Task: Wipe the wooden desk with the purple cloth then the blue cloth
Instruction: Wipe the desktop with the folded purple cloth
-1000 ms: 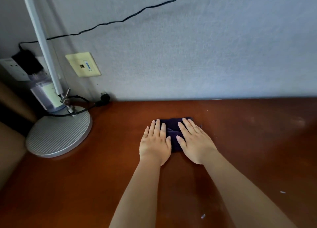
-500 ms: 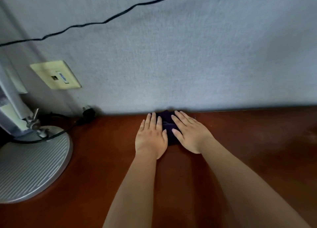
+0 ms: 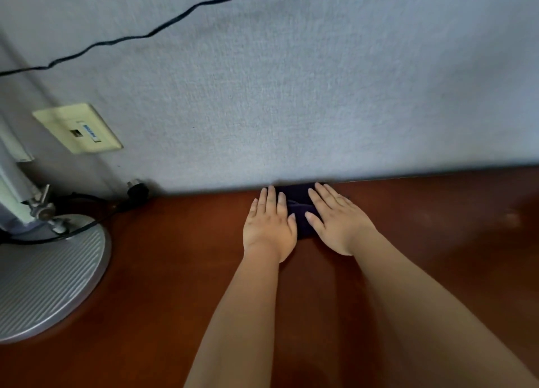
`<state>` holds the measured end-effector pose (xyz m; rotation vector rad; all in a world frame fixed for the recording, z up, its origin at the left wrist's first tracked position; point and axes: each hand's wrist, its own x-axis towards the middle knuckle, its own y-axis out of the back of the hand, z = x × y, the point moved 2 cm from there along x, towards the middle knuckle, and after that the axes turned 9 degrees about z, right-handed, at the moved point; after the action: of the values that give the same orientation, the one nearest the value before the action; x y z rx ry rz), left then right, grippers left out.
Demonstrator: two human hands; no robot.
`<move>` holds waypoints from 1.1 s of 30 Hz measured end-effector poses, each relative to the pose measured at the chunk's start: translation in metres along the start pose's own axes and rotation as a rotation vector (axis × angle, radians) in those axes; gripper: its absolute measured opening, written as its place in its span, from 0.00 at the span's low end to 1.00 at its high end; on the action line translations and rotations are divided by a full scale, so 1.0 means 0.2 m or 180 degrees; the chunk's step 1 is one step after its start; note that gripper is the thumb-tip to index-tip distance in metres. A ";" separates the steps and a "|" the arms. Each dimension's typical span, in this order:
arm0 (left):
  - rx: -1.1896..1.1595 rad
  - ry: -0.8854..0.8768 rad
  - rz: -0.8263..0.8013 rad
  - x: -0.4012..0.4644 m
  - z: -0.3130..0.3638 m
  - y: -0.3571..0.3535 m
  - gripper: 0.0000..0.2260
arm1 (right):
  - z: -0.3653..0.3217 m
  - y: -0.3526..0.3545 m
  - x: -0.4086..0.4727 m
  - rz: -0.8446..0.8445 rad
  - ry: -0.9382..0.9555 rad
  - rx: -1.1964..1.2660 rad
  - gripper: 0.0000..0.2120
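Pushed forward since a second ago, the dark purple folded cloth [image 3: 300, 209] now touches the wall on the reddish-brown wooden counter [image 3: 163, 271], bunched between flat, straight-fingered left hand [image 3: 269, 227] and right hand [image 3: 339, 224].

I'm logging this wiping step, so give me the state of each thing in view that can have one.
purple cloth: bunched, at the wall end of the desk, under both hands
left hand: flat, presses the cloth
right hand: flat, presses the cloth
wooden desk: bare surface showing
lamp base: standing on the desk
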<state>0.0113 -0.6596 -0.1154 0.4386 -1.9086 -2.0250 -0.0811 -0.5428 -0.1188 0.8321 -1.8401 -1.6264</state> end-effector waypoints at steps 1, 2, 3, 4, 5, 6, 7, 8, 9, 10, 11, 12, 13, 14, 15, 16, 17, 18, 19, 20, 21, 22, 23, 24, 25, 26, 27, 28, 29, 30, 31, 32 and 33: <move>0.0009 -0.0008 -0.0006 -0.03 0.02 0.00 0.25 | 0.00 0.00 -0.03 0.0002 -0.0018 0.0006 0.28; 0.0022 -0.0015 -0.0002 -0.05 0.03 -0.01 0.25 | 0.00 0.00 -0.06 0.0003 -0.0040 0.0020 0.28; 0.0033 -0.0017 0.0000 -0.08 0.04 -0.01 0.25 | 0.00 -0.01 -0.10 -0.0002 -0.0058 0.0036 0.28; 0.0033 -0.0022 0.0001 -0.11 0.05 -0.01 0.25 | 0.00 -0.01 -0.14 -0.0015 -0.0066 0.0047 0.28; 0.0034 -0.0030 -0.0004 -0.15 0.07 -0.01 0.25 | -0.01 -0.01 -0.18 -0.0026 -0.0066 0.0053 0.28; 0.0042 -0.0034 -0.0005 -0.19 0.08 0.00 0.25 | -0.01 -0.01 -0.22 -0.0024 -0.0065 0.0055 0.28; 0.0053 -0.0035 -0.0004 -0.22 0.09 -0.01 0.25 | -0.02 -0.02 -0.26 -0.0009 -0.0064 0.0065 0.28; 0.0071 -0.0031 -0.0005 -0.26 0.10 -0.01 0.25 | -0.02 -0.02 -0.30 0.0006 -0.0064 0.0079 0.28; 0.0080 -0.0024 -0.0008 -0.30 0.11 -0.01 0.25 | -0.03 -0.03 -0.34 0.0017 -0.0060 0.0099 0.29; 0.0089 -0.0015 -0.0012 -0.34 0.12 -0.01 0.25 | -0.03 -0.03 -0.37 0.0024 -0.0048 0.0123 0.29; 0.0097 -0.0003 -0.0014 -0.37 0.13 0.00 0.25 | -0.04 -0.03 -0.40 0.0034 -0.0037 0.0143 0.29; 0.0097 0.0006 -0.0012 -0.39 0.13 -0.01 0.25 | -0.05 -0.03 -0.42 0.0049 -0.0028 0.0155 0.29; 0.0094 0.0017 -0.0005 -0.40 0.13 -0.01 0.25 | -0.05 -0.03 -0.44 0.0076 -0.0015 0.0158 0.29; 0.0086 0.0026 0.0003 -0.41 0.13 0.00 0.25 | -0.05 -0.03 -0.45 0.0103 -0.0002 0.0161 0.29; 0.0088 0.0022 0.0010 -0.41 0.13 0.00 0.25 | -0.05 -0.02 -0.45 0.0121 0.0015 0.0162 0.29; 0.0101 0.0011 0.0017 -0.41 0.13 0.00 0.25 | -0.05 -0.02 -0.45 0.0131 0.0035 0.0157 0.28; 0.0119 -0.0009 0.0022 -0.40 0.13 -0.01 0.25 | -0.04 -0.02 -0.44 0.0135 0.0058 0.0148 0.28; 0.0131 -0.0029 0.0028 -0.39 0.13 -0.01 0.25 | -0.04 -0.02 -0.43 0.0130 0.0082 0.0137 0.28; 0.0135 -0.0041 0.0032 -0.38 0.12 -0.01 0.25 | -0.04 -0.02 -0.42 0.0125 0.0101 0.0123 0.28; 0.0138 -0.0054 0.0036 -0.37 0.12 -0.01 0.25 | -0.04 -0.01 -0.40 0.0121 0.0107 0.0110 0.28; 0.0139 -0.0063 0.0036 -0.35 0.11 -0.01 0.25 | -0.04 -0.01 -0.37 0.0122 0.0103 0.0103 0.28; 0.0138 -0.0069 0.0031 -0.33 0.10 -0.01 0.25 | -0.03 -0.01 -0.35 0.0123 0.0095 0.0099 0.28; 0.0137 -0.0080 0.0031 -0.29 0.09 -0.01 0.25 | -0.03 -0.01 -0.32 0.0127 0.0084 0.0097 0.28; 0.0133 -0.0090 0.0034 -0.26 0.08 0.00 0.25 | -0.03 -0.01 -0.29 0.0127 0.0072 0.0090 0.28; 0.0126 -0.0101 0.0040 -0.23 0.08 -0.01 0.25 | -0.03 -0.01 -0.26 0.0125 0.0060 0.0082 0.28; 0.0115 -0.0112 0.0048 -0.20 0.07 -0.01 0.25 | -0.02 -0.01 -0.23 0.0118 0.0045 0.0075 0.28; 0.0108 -0.0118 0.0049 -0.17 0.06 -0.01 0.25 | -0.02 -0.01 -0.21 0.0108 0.0029 0.0067 0.28; 0.0098 -0.0124 0.0050 -0.15 0.05 -0.01 0.25 | -0.02 -0.01 -0.18 0.0095 0.0012 0.0062 0.28; 0.0092 -0.0128 0.0053 -0.12 0.04 -0.01 0.25 | -0.02 -0.01 -0.16 0.0089 -0.0004 0.0059 0.28; 0.0089 -0.0128 0.0058 -0.10 0.04 -0.01 0.25 | -0.01 -0.01 -0.14 0.0093 -0.0017 0.0059 0.28; 0.0084 -0.0135 0.0064 -0.09 0.03 -0.01 0.25 | -0.01 -0.01 -0.13 0.0100 -0.0027 0.0057 0.28; 0.0078 -0.0144 0.0065 -0.08 0.03 -0.01 0.25 | -0.01 -0.01 -0.12 0.0107 -0.0037 0.0050 0.28; 0.0066 -0.0152 0.0069 -0.08 0.03 -0.02 0.25 | -0.01 -0.01 -0.12 0.0112 -0.0049 0.0046 0.28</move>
<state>0.0221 -0.6472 -0.1182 0.3764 -1.9554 -2.0211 -0.0640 -0.5267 -0.1206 0.7912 -1.8687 -1.6038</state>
